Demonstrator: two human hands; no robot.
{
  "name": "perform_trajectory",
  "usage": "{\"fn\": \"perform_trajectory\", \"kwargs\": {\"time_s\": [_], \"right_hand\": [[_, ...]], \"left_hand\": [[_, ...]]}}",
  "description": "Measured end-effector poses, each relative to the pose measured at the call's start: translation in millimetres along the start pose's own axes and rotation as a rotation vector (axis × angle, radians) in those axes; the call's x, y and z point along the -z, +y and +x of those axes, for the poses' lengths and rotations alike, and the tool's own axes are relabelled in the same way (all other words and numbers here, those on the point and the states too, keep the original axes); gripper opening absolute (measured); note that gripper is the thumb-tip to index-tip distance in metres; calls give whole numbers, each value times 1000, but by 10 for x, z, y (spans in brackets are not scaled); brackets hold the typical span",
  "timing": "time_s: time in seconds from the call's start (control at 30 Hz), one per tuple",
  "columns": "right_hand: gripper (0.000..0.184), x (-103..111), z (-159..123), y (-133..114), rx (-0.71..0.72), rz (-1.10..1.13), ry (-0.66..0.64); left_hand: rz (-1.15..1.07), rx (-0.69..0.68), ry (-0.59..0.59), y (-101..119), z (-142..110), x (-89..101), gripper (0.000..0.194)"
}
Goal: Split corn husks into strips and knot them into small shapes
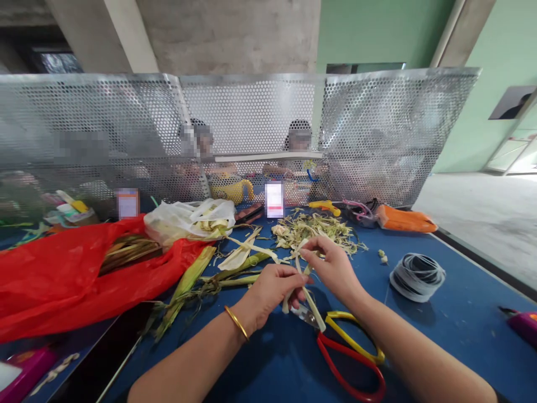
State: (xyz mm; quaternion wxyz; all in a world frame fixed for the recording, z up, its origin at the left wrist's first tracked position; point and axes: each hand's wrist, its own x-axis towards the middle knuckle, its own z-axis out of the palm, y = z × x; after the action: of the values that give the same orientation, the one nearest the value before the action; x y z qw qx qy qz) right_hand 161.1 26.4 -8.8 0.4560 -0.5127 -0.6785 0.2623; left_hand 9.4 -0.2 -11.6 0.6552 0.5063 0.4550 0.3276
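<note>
My left hand (pixel 277 288), with a gold bangle at its wrist, pinches pale dried husk strips (pixel 314 309) where they cross. The thumb and fingers of my right hand (pixel 329 260) are closed on the upper end of the strips, just up and right of the left hand. Loose strip ends hang below the fingers. Beneath them on the blue table lie scissors (pixel 330 361) with one red and one yellow handle, their blades partly hidden. A heap of shredded husk (pixel 323 230) lies beyond my hands. Wider husk leaves (pixel 235 258) and stalks lie to the left.
A red plastic bag (pixel 54 268) and a white plastic bag (pixel 168 221) take up the left. On the right stand a grey cord roll (pixel 417 277) and an orange packet (pixel 405 219). A phone (pixel 274 200) leans against the perforated metal partition (pixel 251 106); people sit behind it.
</note>
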Motion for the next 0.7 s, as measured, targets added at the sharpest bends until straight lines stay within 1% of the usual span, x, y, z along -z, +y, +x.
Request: {"fn": "perform_trajectory", "kwargs": {"time_s": [0.03, 0.07, 0.13, 0.2, 0.23, 0.27, 0.3, 0.33, 0.37, 0.4, 0.43, 0.47, 0.5, 0.53, 0.57, 0.6, 0.63, 0.7], "right_hand": [[19, 24, 22, 11, -14, 2, 11], [23, 45, 42, 24, -41, 18, -4], [29, 71, 74, 51, -121, 95, -102], [32, 76, 91, 81, -182, 197, -207], [32, 74, 94, 92, -196, 229, -228], [31, 74, 94, 96, -197, 232, -220], [29, 77, 89, 90, -178, 196, -184], [25, 85, 79, 69, -128, 121, -124], [21, 99, 63, 33, -41, 19, -50], [16, 118, 40, -18, 86, -98, 20], [12, 140, 10, -81, 249, -220, 75], [14, 164, -27, -149, 426, -325, 95], [16, 186, -68, -216, 607, -419, 35], [19, 205, -111, -275, 760, -519, -58], [22, 221, -151, -322, 866, -619, -74], [25, 231, -185, -354, 956, -700, -61], [29, 237, -210, -373, 1007, -759, -11], [32, 239, -230, -380, 1010, -799, 151]], "left_hand": [[-15, -5, 17, 15, -3, 6, 30], [-26, -6, 31, 29, -7, 11, 33], [-34, 1, 38, 47, -12, 14, 35], [-31, 7, 21, 48, -12, 11, 33], [-30, 7, 11, 44, -10, 9, 32], [-31, 4, 10, 39, -7, 8, 30], [-38, 1, 16, 33, -2, 9, 29], [-49, -2, 29, 30, 3, 12, 29], [-65, -7, 45, 29, 8, 19, 29], [-83, -14, 61, 32, 12, 29, 30], [-103, -23, 75, 39, 16, 42, 31], [-127, -33, 88, 48, 18, 57, 32], [-152, -44, 102, 61, 19, 73, 33], [-178, -53, 115, 75, 18, 89, 32], [-203, -58, 126, 91, 16, 103, 31], [-226, -60, 134, 107, 12, 116, 31], [-244, -61, 142, 122, 8, 125, 30], [-266, -55, 155, 148, 0, 134, 29]]}}
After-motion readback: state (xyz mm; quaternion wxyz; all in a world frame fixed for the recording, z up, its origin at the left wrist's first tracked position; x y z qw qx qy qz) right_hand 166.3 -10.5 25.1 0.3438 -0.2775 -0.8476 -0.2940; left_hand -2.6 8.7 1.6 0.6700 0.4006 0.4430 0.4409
